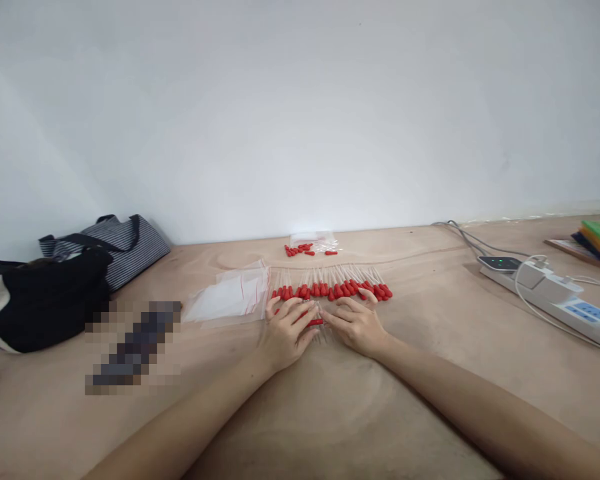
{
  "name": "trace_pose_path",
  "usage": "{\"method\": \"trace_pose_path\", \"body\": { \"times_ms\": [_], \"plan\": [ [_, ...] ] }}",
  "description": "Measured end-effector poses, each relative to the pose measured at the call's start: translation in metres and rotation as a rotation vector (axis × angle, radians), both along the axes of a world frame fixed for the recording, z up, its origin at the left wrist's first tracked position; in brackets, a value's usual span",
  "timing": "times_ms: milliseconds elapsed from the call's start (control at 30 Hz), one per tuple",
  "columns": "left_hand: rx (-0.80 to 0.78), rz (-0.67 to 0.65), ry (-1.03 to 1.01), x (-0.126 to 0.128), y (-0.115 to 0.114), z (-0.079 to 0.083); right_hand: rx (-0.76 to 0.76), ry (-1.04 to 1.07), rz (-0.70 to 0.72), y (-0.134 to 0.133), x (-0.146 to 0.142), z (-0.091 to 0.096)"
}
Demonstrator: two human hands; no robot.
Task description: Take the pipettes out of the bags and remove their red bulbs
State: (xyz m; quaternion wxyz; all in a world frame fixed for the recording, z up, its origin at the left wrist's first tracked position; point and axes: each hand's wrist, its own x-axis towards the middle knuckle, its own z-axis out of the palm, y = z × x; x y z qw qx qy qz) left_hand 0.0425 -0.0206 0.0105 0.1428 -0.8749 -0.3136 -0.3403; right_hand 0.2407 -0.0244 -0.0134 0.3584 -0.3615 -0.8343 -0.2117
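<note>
My left hand (287,335) is closed round a red rubber dropper bulb (315,323), whose end sticks out to the right between thumb and fingers. My right hand (356,324) is closed too, its fingertips meeting the bulb's end where a thin clear tube seems to join it. Several loose clear tubes (322,337) lie below and between my hands, partly covered by them. Just beyond my fingers is a row of droppers (347,288), red bulbs towards me and clear tubes pointing away.
Clear zip bags (235,293) lie left of the row. Near the wall are loose red bulbs (295,251) and another bag (313,237). A power strip (555,297) with cables is on the right. Black and striped bags (125,253) stand left, near a blurred dark object (137,347).
</note>
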Motion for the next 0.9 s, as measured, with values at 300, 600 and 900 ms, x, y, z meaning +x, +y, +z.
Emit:
{"method": "trace_pose_path", "body": {
  "times_ms": [300, 600, 900],
  "plan": [
    [0.193, -0.053, 0.047, 0.003, 0.002, -0.004, 0.042, -0.032, 0.021, -0.001, -0.004, 0.002],
    [0.223, -0.056, 0.022, 0.003, -0.001, -0.002, 0.026, -0.014, 0.063, -0.001, -0.007, 0.004],
    [0.209, 0.076, -0.042, -0.025, 0.005, 0.006, 0.004, 0.012, -0.050, 0.003, 0.012, 0.003]
  ]
}}
